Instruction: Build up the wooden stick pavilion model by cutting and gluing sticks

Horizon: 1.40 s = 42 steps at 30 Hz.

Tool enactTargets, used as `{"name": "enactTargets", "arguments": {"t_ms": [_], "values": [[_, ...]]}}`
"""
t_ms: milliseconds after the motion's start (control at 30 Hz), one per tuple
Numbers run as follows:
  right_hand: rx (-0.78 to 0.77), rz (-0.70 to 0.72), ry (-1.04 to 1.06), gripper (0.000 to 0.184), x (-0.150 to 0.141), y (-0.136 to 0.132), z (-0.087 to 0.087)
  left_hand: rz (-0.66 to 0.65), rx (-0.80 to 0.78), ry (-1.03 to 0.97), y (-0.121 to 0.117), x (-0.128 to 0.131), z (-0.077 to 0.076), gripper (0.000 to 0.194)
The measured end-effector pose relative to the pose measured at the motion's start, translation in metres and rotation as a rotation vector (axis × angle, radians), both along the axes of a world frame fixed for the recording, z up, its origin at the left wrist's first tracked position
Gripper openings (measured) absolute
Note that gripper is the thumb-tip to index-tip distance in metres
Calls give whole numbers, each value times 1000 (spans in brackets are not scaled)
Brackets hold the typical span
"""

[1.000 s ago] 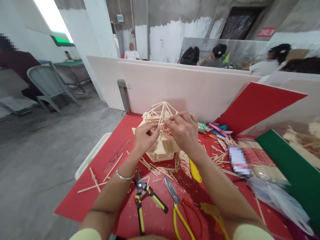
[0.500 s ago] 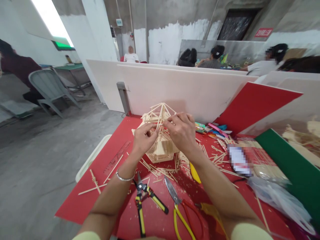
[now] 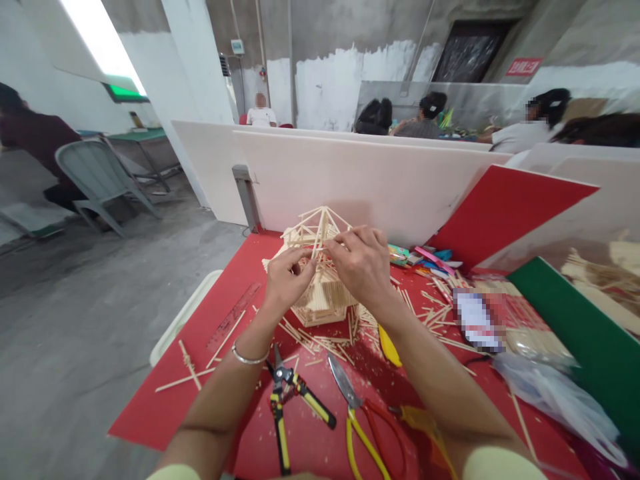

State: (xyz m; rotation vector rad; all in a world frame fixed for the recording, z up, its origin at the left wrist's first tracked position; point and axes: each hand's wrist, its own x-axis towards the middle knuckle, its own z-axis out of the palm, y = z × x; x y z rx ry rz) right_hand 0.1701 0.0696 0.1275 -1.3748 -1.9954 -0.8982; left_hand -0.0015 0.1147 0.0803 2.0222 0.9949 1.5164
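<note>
A small house-like model of thin wooden sticks [image 3: 323,297] stands on the red tabletop, its open roof frame rising to a peak. My left hand [image 3: 290,275] is closed at the front of that frame, thumb and fingertips pinching near a slanting stick. From the other side my right hand [image 3: 363,263] also pinches, its fingertips meeting the left ones at a short wooden stick [image 3: 320,251]. The fingers partly cover this small piece. Loose sticks [image 3: 305,337] and chips lie around the model's base.
Wire strippers [image 3: 287,393] with black-yellow handles and scissors-like pliers [image 3: 350,393] lie in front. A yellow-handled tool [image 3: 389,345] is by my right forearm. Further right are bundled sticks [image 3: 530,317], a plastic bag [image 3: 555,393] and a green board [image 3: 575,333]. A white panel [image 3: 350,177] stands behind.
Both hands keep the same pinch at the roof frame. The view has shifted slightly; the model and tools stay in place.
</note>
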Motion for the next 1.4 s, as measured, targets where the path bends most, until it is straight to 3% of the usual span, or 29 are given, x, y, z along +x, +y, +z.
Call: {"name": "enactTargets", "arguments": {"t_ms": [133, 333, 567, 1400], "values": [[-55, 14, 80, 17, 2, -4, 1, 23, 9, -17, 0, 3, 1, 16], [-105, -33, 302, 40, 19, -21, 9, 105, 29, -17, -2, 8, 3, 17], [-211, 29, 544, 35, 22, -20, 1, 169, 42, -8, -3, 13, 0, 18], [-201, 58, 585, 19, 19, -9, -9, 184, 64, 22, -4, 14, 1, 19]]}}
